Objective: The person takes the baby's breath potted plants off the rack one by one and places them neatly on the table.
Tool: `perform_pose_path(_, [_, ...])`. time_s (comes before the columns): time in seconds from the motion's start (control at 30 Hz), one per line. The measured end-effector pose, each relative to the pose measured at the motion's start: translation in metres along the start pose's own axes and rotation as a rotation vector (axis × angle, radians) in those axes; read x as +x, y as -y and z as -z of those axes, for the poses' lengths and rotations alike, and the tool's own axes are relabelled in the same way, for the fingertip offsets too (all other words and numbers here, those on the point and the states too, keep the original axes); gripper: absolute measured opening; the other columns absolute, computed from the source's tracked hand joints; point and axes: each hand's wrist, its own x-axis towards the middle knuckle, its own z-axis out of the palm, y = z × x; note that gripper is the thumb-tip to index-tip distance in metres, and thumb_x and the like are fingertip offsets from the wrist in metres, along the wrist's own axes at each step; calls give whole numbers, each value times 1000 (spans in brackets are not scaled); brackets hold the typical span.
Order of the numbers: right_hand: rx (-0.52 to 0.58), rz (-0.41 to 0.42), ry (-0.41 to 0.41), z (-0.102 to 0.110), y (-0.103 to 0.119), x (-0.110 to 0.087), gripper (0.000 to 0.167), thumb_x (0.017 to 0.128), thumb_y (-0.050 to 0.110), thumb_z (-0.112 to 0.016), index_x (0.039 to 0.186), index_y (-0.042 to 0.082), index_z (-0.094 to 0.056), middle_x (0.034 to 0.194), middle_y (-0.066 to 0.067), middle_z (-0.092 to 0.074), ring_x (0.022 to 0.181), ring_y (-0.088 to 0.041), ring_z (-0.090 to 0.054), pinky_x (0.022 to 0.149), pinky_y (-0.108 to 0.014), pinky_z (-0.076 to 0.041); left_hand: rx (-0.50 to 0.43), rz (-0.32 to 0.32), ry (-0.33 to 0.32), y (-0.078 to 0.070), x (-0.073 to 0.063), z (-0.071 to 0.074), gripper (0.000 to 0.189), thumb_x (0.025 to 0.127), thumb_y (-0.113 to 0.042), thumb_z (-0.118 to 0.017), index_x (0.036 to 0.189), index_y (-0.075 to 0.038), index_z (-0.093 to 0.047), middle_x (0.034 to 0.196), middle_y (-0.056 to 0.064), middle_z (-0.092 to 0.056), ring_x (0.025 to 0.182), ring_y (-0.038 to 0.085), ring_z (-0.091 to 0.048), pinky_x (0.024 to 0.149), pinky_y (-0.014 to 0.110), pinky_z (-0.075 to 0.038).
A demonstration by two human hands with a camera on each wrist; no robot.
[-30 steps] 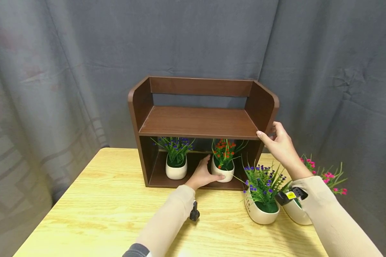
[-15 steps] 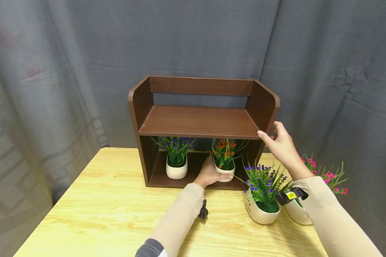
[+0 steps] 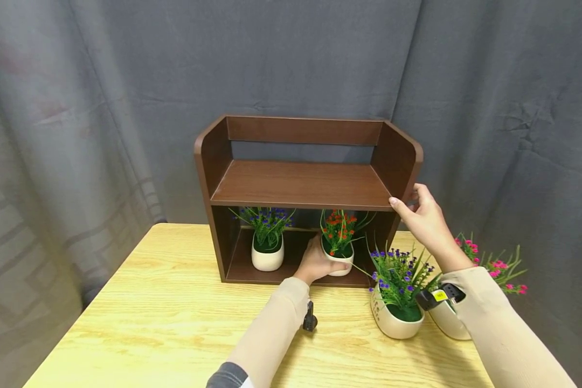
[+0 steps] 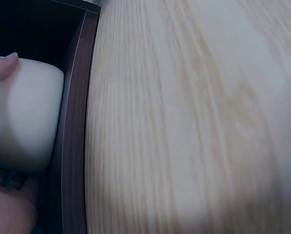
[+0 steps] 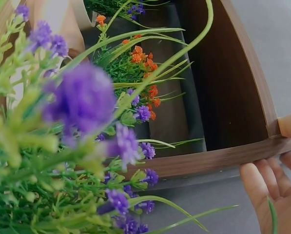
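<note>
Shelf (image 3: 300, 183) stands on table (image 3: 150, 302) before curtain (image 3: 296, 59); two potted plants (image 3: 267, 261) occupy lower compartment (image 3: 293, 250); two more pots (image 3: 399, 327) front right.

A dark-brown two-tier wooden shelf (image 3: 300, 182) stands on a light wood-grain surface (image 3: 160, 323) before a grey curtain (image 3: 310, 59). In its lower compartment, the person's left hand (image 3: 316, 263) grips the white pot of an orange-flowered plant (image 3: 340, 242), right of centre and upright. A purple-flowered plant in a white pot (image 3: 268, 249) stands to its left, apart from it. The right hand (image 3: 424, 220) holds the shelf's right side, thumb at the front edge of the middle board. Nearer the person, at right, a purple-flowered plant in a lettered pot (image 3: 399, 302) stands beside a pink-flowered plant (image 3: 498, 266), partly hidden by the beige right sleeve (image 3: 499, 320).
</note>
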Motion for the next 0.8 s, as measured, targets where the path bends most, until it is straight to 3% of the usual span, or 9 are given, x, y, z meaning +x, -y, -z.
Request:
perform_pose_path(0.23, [-9, 5, -3, 0, -1, 0, 57, 102, 39, -56, 140, 0, -39, 117, -19, -50, 81, -18, -53, 61, -27, -44, 27, -10, -25, 0, -1, 1, 106, 63, -40, -94, 148, -10, -39, 134, 10, -50, 122, 24, -50, 103, 38, -43])
perform_pose_path(0.4, [0, 12, -4, -1, -1, 1, 56, 102, 37, -56, 140, 0, -40, 116, -18, -50, 79, -15, -52, 60, -27, -43, -43, -65, -37, -3, -2, 3, 95, 60, -33, -96, 139, -11, -49, 124, 5, -59, 113, 20, -56, 99, 34, -46])
perform_pose_path(0.6, [-1, 15, -15, -1, 0, 1, 54, 102, 36, -57, 138, 0, -41, 113, -17, -50, 76, -14, -51, 59, -26, -42, -39, -30, 5, -9, -10, 6, 105, 62, -36, -96, 148, -9, -40, 132, 11, -52, 121, 26, -51, 102, 39, -43])
perform_pose_path(0.8, [1, 9, -10, -1, -1, 0, 55, 102, 37, -57, 138, 0, -40, 113, -17, -50, 79, -18, -51, 60, -27, -42, -52, -113, -18, -10, -14, 9, 93, 60, -32, -98, 136, -8, -52, 121, 8, -60, 113, 22, -57, 99, 35, -45])
